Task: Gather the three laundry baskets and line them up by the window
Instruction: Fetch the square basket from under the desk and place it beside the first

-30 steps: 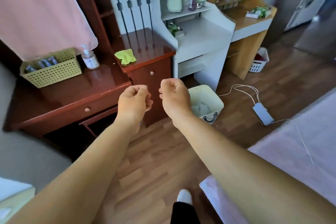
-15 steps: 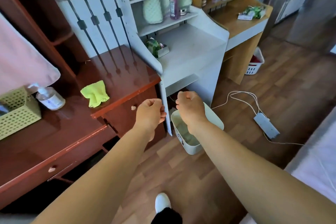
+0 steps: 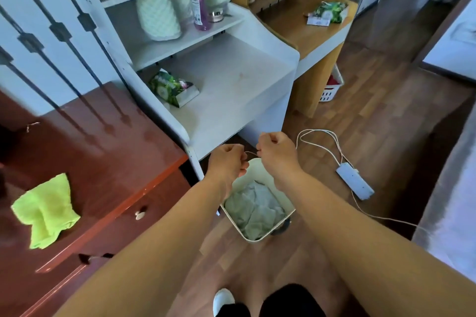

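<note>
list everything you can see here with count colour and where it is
laundry basket: 1, cream, on the floor below both hands, pale cloth inside
slotted basket: 1, white, under the wooden desk, something red inside
cloth: 1, lime green, on the red-brown cabinet top
bottle: 1, purple, on the white unit's shelf
snack packs: 2, green, one on the white unit, one on the wooden desk
power strip: 1, white, on the wood floor with a looped cable
towel: 1, pale green, hanging over the white unit
shoe: 1, white, bottom edge
left hand: fingers curled, grip on a thin wire handle
right hand: fingers curled, grip on the same handle
</note>
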A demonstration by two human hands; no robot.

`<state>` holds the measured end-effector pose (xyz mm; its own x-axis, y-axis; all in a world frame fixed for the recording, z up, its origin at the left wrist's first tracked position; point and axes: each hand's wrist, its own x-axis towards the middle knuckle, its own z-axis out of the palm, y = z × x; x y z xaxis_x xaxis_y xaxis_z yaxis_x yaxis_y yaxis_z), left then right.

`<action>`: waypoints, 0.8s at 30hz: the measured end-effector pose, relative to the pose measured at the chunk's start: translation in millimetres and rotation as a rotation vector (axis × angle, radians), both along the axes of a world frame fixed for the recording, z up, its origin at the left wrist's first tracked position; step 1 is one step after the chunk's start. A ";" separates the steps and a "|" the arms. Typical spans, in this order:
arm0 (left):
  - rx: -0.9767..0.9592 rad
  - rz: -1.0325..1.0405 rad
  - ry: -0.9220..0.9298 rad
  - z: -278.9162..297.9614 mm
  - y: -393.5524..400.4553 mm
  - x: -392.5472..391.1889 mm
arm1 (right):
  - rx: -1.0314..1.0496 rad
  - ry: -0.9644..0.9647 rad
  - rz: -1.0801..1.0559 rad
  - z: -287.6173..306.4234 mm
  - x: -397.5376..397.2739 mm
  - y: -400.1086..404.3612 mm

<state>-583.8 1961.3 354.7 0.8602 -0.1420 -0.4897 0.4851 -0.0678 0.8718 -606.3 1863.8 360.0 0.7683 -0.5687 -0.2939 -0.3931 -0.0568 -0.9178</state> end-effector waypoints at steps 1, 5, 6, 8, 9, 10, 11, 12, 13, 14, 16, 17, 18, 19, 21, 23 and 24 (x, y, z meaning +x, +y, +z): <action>0.002 0.002 0.029 -6.4 -7.7 9.6 | -0.003 0.015 0.005 -4.3 9.6 -10.2; 0.024 0.059 0.128 -37.2 -33.3 38.5 | 0.011 0.029 0.045 -22.3 42.5 -46.9; 0.022 0.089 0.154 -47.5 -44.5 47.2 | 0.016 0.037 0.071 -29.0 54.1 -60.3; 0.014 0.177 0.205 -65.4 -66.0 59.7 | 0.029 0.052 0.127 -44.4 72.3 -86.6; 0.024 0.215 0.227 -72.5 -76.2 64.6 | 0.027 0.059 0.158 -51.4 78.9 -99.6; 0.033 0.257 0.251 -79.5 -86.5 68.3 | 0.034 0.070 0.186 -57.8 85.2 -112.8; 0.031 0.307 0.274 -86.0 -96.7 72.8 | 0.040 0.080 0.214 -63.6 92.8 -125.4; 0.030 0.350 0.286 -92.1 -107.1 78.2 | 0.044 0.086 0.240 -69.8 101.9 -137.0; 0.038 0.401 0.305 -101.8 -118.6 81.3 | 0.036 0.102 0.281 -79.1 110.4 -149.2; 0.044 0.433 0.324 -110.0 -127.5 83.3 | 0.025 0.112 0.313 -87.4 116.4 -157.8; 0.051 0.480 0.348 -125.7 -141.1 87.2 | 0.022 0.126 0.364 -104.4 126.6 -170.4; 0.067 0.495 0.342 -135.6 -146.3 87.8 | 0.010 0.143 0.393 -115.8 131.5 -176.2; 0.088 0.516 0.335 -148.4 -149.7 88.1 | 0.010 0.169 0.421 -130.5 136.1 -180.7; 0.116 0.521 0.329 -155.0 -149.7 87.3 | 0.016 0.186 0.431 -140.9 137.9 -183.1; 0.193 0.543 0.338 -176.9 -146.3 85.0 | 0.028 0.225 0.461 -168.0 141.9 -185.5; 0.237 0.595 0.376 -203.4 -139.2 83.8 | 0.009 0.259 0.496 -200.4 144.4 -187.0; 0.244 0.626 0.404 -218.8 -135.1 81.7 | -0.005 0.275 0.513 -219.2 143.9 -187.5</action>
<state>-502.0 1826.2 135.9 0.4935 0.4621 -0.7368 0.7726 0.1562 0.6154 -462.4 1676.2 140.7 0.8419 -0.1455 -0.5197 -0.5378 -0.3065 -0.7854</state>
